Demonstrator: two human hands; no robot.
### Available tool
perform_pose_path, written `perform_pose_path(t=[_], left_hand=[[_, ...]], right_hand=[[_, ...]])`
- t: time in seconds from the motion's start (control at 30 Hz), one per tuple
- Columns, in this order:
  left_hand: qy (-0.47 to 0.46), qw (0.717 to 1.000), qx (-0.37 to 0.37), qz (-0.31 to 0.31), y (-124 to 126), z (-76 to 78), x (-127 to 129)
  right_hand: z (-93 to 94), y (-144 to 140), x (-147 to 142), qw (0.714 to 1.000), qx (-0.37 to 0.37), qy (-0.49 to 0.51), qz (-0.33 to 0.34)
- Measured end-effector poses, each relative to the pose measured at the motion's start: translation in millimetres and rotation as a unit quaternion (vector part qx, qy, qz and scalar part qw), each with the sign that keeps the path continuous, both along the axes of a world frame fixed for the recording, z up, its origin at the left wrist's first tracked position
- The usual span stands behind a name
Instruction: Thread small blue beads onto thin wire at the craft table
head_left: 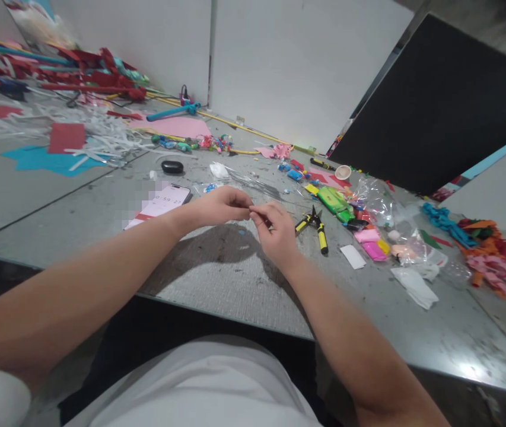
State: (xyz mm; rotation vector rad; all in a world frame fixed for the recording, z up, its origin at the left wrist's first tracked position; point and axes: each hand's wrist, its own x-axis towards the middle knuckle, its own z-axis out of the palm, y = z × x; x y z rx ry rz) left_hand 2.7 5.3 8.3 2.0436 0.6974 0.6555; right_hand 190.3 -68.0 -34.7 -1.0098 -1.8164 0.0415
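Here my left hand point(221, 204) and right hand point(274, 228) meet fingertip to fingertip, both pinching a tiny pink piece point(253, 209); it looks light, soft, best nipped at its ends.

Even overhead light, soft shadows on the table point(217, 279), edges warped.

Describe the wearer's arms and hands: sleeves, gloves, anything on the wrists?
Both forearms are bare up to the frame edge: no long sleeves visible. The left hand and right hand wear no gloves. No watch, band or ring shows on either. White cloth at the bottom of the view looks like the person's clothing.
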Motion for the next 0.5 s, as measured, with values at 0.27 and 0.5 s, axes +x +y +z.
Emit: perform_pose_path(t=[0.27, 0.5], left_hand=[[0.023, 0.999, -0.02, 0.022, -0.4, 3.1, 0.7], [0.04, 0.998, -0.032, 0.019, 2.3, 0.7, -0.3]], right_hand=[[-4.9, 3.7, 1.1, 1.0, -0.003, 0.015, -0.003], [-6.5, 4.0, 2.5, 1.0, -0.012, -0.002, 0.002]])
